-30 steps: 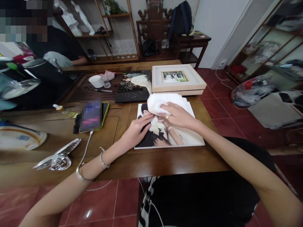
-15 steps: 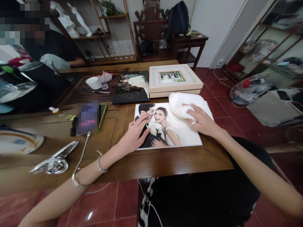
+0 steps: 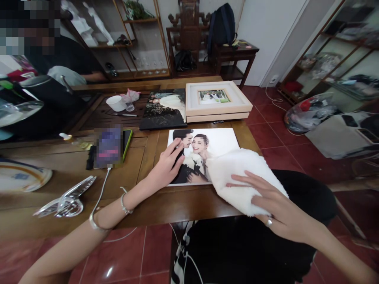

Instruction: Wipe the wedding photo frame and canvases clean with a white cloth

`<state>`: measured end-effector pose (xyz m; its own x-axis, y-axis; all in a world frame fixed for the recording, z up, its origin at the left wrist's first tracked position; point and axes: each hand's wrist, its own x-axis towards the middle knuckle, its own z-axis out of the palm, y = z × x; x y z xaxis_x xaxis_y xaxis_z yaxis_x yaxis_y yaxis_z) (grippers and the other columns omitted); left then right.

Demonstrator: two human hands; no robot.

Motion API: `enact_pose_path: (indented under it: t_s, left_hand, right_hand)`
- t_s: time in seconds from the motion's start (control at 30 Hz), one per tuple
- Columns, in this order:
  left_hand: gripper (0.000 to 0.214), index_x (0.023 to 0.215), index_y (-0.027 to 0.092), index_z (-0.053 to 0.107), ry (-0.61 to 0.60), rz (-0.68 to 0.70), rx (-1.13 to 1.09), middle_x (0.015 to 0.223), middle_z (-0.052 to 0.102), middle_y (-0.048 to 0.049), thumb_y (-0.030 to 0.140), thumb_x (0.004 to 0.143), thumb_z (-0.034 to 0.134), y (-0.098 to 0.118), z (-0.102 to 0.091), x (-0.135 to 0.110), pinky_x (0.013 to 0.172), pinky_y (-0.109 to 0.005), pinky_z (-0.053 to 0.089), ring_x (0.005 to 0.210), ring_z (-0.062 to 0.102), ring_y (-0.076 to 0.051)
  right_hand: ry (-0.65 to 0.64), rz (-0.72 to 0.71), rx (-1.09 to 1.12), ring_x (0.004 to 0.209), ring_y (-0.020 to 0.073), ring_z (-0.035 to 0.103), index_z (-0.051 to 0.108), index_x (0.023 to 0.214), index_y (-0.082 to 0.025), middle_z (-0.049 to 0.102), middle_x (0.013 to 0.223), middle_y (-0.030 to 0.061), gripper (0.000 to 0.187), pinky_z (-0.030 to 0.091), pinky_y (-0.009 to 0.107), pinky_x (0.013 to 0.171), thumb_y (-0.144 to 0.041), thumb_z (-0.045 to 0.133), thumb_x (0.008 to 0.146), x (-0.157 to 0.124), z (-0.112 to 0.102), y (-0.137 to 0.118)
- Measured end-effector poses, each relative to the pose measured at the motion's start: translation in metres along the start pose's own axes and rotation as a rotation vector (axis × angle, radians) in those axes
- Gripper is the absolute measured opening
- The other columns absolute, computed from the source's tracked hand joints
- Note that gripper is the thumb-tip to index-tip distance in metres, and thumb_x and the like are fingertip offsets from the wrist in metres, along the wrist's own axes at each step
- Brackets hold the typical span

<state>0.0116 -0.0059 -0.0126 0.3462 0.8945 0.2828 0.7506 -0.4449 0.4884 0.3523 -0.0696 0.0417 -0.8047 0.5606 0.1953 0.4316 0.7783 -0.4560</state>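
Here at the near edge of the worktop (image 3: pixel 177 201), I have one photo panel (image 3: pixel 201 152) lying flat between my two hands. My left hand (image 3: pixel 168 165) is relaxed and clasping nothing, its fingers stretched across the panel's left edge. My right hand (image 3: pixel 272 209) is gripping one white cloth (image 3: pixel 227 171), which covers the panel's near right corner and spreads past the worktop's near edge. Two bracelets on the left wrist, one ring on the right hand.

Containers now: toward the far edge, on a dark tray (image 3: pixel 94 116), I count two cups. The white cup (image 3: pixel 116 103) keeps its inside hidden from me; the small clear cup (image 3: pixel 129 105) stands just beside it, with one pink wrapper (image 3: pixel 133 94) behind and one pen (image 3: pixel 127 114) in front. One dropper bottle (image 3: pixel 79 142) sits nearer, yellowish liquid in it.

Toward the far right corner, two pale frames are stacked; the upper frame (image 3: pixel 193 98) holds one small picture (image 3: pixel 214 96), while the lower frame (image 3: pixel 219 116) shows only its side. One dark photo panel (image 3: pixel 156 108) lies on their left. Down on the floor, past the right edge, one clear plastic bag (image 3: pixel 304 112) bulges, something red inside.
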Motion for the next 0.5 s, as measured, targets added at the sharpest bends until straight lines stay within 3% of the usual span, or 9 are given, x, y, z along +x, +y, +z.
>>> enact_pose_path:
  t_s: [0.13,0.27,0.37,0.5]
  left_hand:
    - [0.045,0.144,0.011,0.044,-0.006,0.055,0.007,0.156,0.036,-0.0197,0.026,0.103,0.034,-0.007,0.002,0.001,0.119,-0.05,0.027,0.147,0.029,-0.028]
    - [0.046,0.145,0.012,0.042,-0.016,0.066,0.011,0.157,0.034,-0.0191,0.024,0.102,0.034,-0.009,0.002,0.0,0.119,-0.051,0.028,0.147,0.028,-0.028]
    - [0.046,0.146,0.012,0.043,-0.008,0.066,0.009,0.156,0.035,-0.019,0.024,0.102,0.035,-0.01,0.003,0.0,0.118,-0.051,0.029,0.147,0.028,-0.028]
    - [0.046,0.145,0.013,0.043,-0.006,0.068,0.006,0.156,0.036,-0.0191,0.024,0.102,0.035,-0.01,0.003,0.0,0.117,-0.053,0.029,0.147,0.028,-0.029]
  right_hand:
    - [-0.035,0.1,0.089,0.144,0.028,0.035,0.061,0.086,-0.022,0.047,0.151,0.0092,0.021,0.031,0.051,0.118,-0.036,0.049,0.096,-0.002,-0.008,0.015]
    - [-0.029,0.271,0.038,0.144,0.0322,0.035,0.064,0.092,-0.023,0.05,0.149,0.0083,0.026,0.037,0.054,0.113,-0.042,0.047,0.096,0.021,-0.013,0.046]
    - [0.049,0.292,-0.008,0.138,0.0336,0.042,0.064,0.098,-0.025,0.062,0.134,0.0092,0.027,0.041,0.055,0.108,-0.044,0.046,0.095,0.051,-0.015,0.073]
    - [0.148,0.272,-0.035,0.108,0.0324,0.062,0.06,0.087,-0.023,0.068,0.105,0.0108,0.031,0.048,0.048,0.093,-0.048,0.044,0.095,0.091,-0.021,0.102]
